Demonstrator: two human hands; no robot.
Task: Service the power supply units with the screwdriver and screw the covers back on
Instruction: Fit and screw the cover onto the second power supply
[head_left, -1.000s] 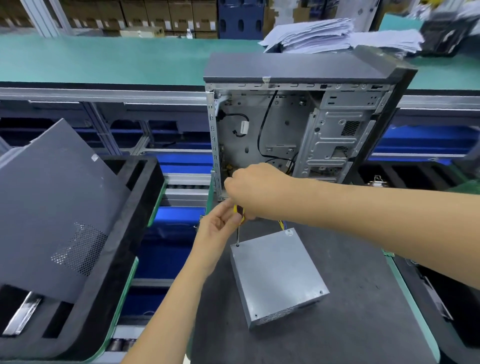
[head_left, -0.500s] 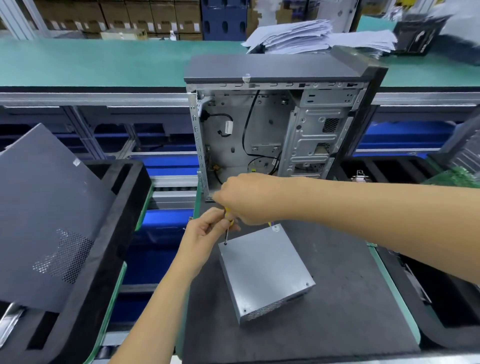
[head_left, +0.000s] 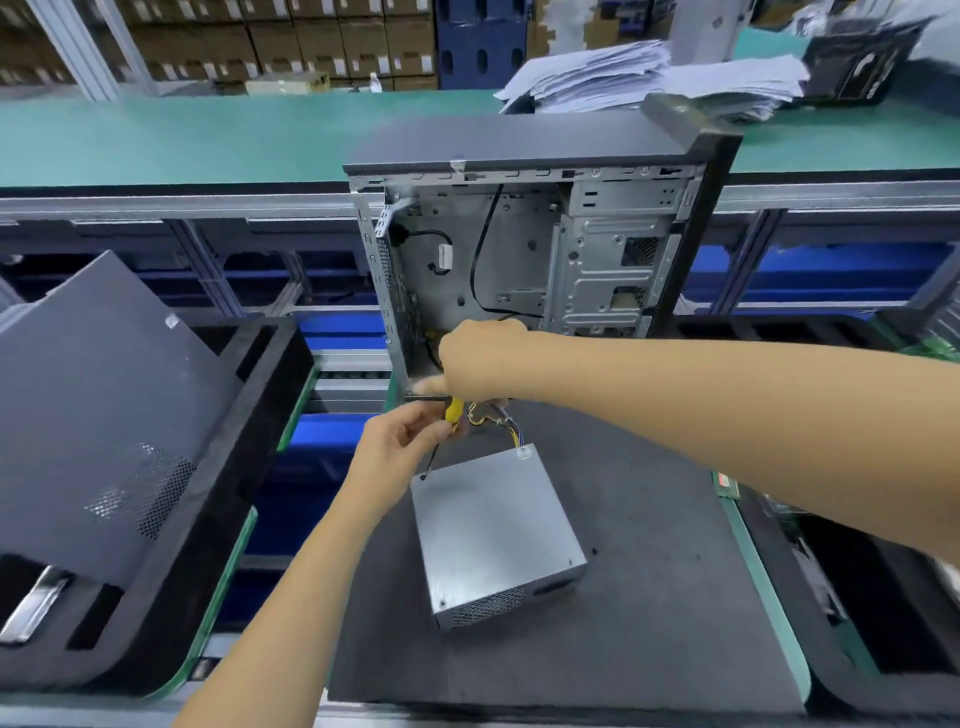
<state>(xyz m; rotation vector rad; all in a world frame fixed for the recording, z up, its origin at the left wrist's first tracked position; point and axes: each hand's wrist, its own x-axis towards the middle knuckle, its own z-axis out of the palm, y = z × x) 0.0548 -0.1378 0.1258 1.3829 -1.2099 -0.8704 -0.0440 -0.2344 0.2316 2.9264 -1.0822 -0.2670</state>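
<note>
Since the earlier frame the right hand (head_left: 478, 364) has risen off the screwdriver (head_left: 453, 413) (its grip cannot be told). The left hand (head_left: 402, 441) pinches it, tip on the near-centre power supply unit (head_left: 496, 530); keep the shaft upright.

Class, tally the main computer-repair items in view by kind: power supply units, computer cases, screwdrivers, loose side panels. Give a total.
Power supply unit: 1
Computer case: 1
Screwdriver: 1
Loose side panel: 1
Total: 4
</note>
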